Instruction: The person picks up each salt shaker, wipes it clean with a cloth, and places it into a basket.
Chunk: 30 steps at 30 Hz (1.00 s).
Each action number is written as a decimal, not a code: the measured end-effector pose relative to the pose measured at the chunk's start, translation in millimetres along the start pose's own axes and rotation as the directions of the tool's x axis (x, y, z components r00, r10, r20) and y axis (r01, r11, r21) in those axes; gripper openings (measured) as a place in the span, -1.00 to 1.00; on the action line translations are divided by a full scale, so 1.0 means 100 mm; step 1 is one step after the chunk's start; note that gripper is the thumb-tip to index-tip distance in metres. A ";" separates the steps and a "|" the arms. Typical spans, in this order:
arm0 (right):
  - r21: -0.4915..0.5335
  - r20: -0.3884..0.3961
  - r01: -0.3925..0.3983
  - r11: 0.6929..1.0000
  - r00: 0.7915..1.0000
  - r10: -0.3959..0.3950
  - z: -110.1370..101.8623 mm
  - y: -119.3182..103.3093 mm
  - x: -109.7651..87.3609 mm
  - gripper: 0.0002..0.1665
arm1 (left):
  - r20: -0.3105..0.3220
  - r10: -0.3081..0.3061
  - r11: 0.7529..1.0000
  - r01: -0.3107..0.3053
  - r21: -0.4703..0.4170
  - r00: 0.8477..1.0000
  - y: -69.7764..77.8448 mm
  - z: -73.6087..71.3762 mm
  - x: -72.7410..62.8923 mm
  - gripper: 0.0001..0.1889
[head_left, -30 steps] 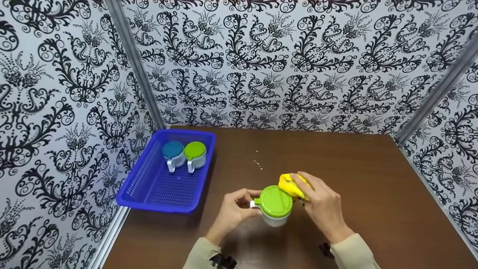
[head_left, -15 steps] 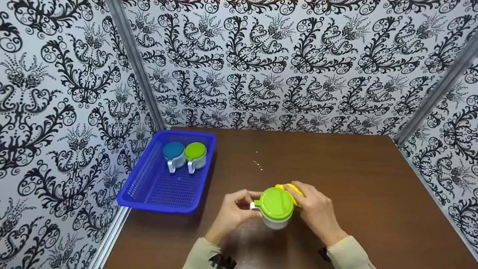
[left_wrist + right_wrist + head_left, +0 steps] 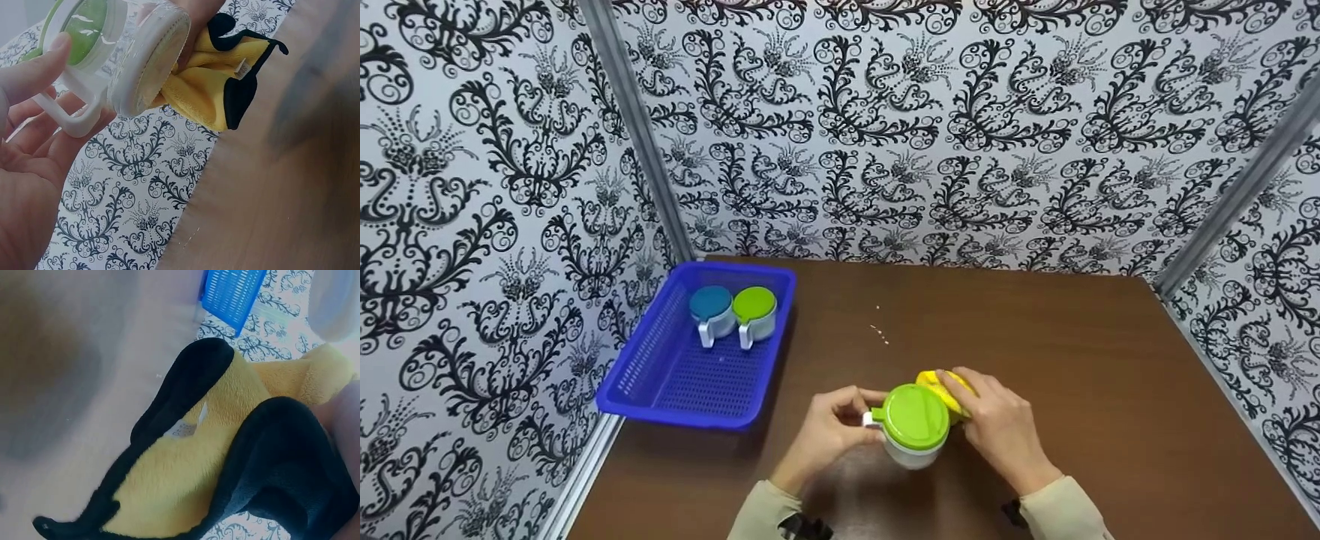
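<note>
My left hand (image 3: 831,431) grips the white handle of a clear seasoning jar (image 3: 913,454) with a green lid (image 3: 916,417). The jar is held above the table. In the left wrist view the thumb lies over the top of the handle (image 3: 81,121) and the jar is seen tilted, base to the right. My right hand (image 3: 1001,424) holds a bunched yellow cloth (image 3: 947,392) against the jar's right side. Dark-edged folds of that cloth (image 3: 180,484) hang loose in the right wrist view, where the right fingers are mostly hidden.
A blue-purple plastic basket (image 3: 682,415) stands at the table's left. Inside its far end are two similar jars, one with a blue lid (image 3: 711,302), one with a green lid (image 3: 754,303). Small pale specks (image 3: 880,333) lie on the brown table (image 3: 1072,337). Patterned walls enclose it.
The right hand with the cloth has come lower and closer around the jar's right side. The jar has shifted slightly down in view, still held by the left hand.
</note>
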State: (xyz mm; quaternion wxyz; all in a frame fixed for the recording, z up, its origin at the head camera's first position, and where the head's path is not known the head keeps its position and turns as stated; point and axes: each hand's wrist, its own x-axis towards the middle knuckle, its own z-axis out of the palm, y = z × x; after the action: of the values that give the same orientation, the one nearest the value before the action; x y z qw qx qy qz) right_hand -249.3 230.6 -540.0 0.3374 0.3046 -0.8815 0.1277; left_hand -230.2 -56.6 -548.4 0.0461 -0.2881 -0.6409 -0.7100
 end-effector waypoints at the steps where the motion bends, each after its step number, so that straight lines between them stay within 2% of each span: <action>1: 0.004 -0.001 -0.011 1.000 1.000 0.011 -0.02 0.00 0.01 -0.10 | 0.005 -0.008 1.000 0.008 0.001 1.000 -0.01 0.00 0.00 -0.70; 5: 0.029 -0.041 -0.045 0.999 0.998 0.047 -0.11 0.00 0.08 -0.08 | 0.025 -0.032 1.000 0.032 -0.001 0.999 -0.06 0.02 -0.03 -0.70; 10: 0.064 -0.102 -0.024 0.998 0.994 0.031 -0.20 -0.04 0.18 -0.06 | 0.031 -0.049 0.999 0.048 0.005 0.998 -0.08 0.03 -0.04 -0.69; 22: 0.101 -0.088 0.083 0.991 0.993 -0.074 -0.13 -0.07 0.24 -0.19 | 0.102 0.007 1.000 -0.005 -0.020 0.995 -0.01 0.03 0.03 -0.70; 28: 0.110 -0.092 0.110 0.988 0.991 -0.100 -0.04 -0.08 0.19 -0.59 | 0.100 -0.024 1.000 0.026 -0.016 0.995 0.07 0.06 0.02 -0.70; 30: 0.093 -0.092 0.114 0.989 0.990 -0.105 -0.01 -0.09 0.15 -0.57 | 0.095 -0.018 1.000 0.019 -0.012 0.995 0.14 0.07 0.01 -0.70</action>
State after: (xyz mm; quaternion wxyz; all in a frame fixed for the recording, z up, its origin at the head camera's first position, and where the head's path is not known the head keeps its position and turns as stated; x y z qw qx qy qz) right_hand -252.4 217.4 -529.2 0.3667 0.3628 -0.8406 0.1653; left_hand -222.8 -52.4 -535.8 0.0074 -0.3159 -0.6404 -0.7000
